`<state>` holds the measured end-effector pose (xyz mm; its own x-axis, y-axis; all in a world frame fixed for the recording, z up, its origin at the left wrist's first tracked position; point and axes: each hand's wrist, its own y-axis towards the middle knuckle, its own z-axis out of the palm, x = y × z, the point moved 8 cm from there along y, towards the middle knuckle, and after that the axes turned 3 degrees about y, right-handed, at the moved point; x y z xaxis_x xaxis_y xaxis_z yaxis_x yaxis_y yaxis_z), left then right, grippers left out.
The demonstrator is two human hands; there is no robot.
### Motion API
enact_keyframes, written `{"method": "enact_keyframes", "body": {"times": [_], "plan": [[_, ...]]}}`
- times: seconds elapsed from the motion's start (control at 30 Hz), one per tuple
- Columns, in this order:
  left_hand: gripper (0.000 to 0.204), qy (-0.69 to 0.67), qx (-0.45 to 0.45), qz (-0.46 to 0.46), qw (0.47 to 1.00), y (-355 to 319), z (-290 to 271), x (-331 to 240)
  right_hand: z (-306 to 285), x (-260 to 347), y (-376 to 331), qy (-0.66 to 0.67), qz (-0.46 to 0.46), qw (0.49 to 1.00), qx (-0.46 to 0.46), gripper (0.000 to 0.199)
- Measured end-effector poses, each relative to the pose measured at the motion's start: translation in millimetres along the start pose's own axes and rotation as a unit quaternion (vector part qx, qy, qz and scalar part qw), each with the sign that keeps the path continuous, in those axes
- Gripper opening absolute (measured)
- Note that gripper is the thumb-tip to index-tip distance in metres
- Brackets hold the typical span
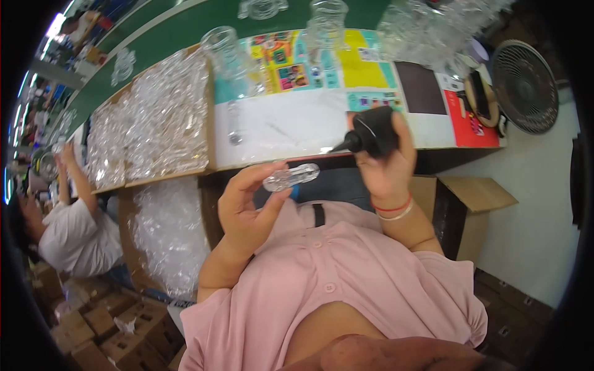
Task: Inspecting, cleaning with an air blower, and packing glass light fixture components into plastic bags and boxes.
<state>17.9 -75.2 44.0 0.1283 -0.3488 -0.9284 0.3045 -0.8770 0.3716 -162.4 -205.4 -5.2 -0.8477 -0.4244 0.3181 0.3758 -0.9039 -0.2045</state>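
Between the thumb and fingers of my left hand [247,207] is a clear plastic piece [292,177], rounded at one end and narrowing along its length. My right hand [390,164] grips a black squeeze bottle [375,132] with a thin pointed nozzle, tilted so that the tip points left. The nozzle tip is apart from the clear piece, a little above and to its right. Both hands are in front of the table's near edge. Another clear plastic piece [235,122] lies on the white part of the table, beyond my left hand.
A cardboard box [210,117] full of clear parts stands at left, above another box of clear parts [170,229]. Clear cylinders [326,25] stand at the back. A fan [526,86] is at right. A co-worker [80,229] sits at far left. An open carton [476,195] stands right.
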Motion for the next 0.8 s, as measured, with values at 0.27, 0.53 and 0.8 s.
{"method": "enact_keyframes", "body": {"times": [0.27, 0.53, 0.8], "plan": [[0.042, -0.03, -0.007, -0.068, 0.997, 1.4, 11.5, 22.4, -74.8, 45.9, 50.2, 0.221, 0.011, 0.975, -0.025, 0.036], [0.038, -0.011, 0.043, -0.083, 0.996, 3.9, 30.6, 30.8, -110.1, 137.9, 102.9, 0.352, -0.104, 0.93, 0.03, 0.022], [0.036, 0.011, 0.064, -0.085, 0.994, 8.9, 44.7, 23.7, -121.3, 148.1, 109.9, 0.387, -0.143, 0.911, 0.002, 0.043]]}}
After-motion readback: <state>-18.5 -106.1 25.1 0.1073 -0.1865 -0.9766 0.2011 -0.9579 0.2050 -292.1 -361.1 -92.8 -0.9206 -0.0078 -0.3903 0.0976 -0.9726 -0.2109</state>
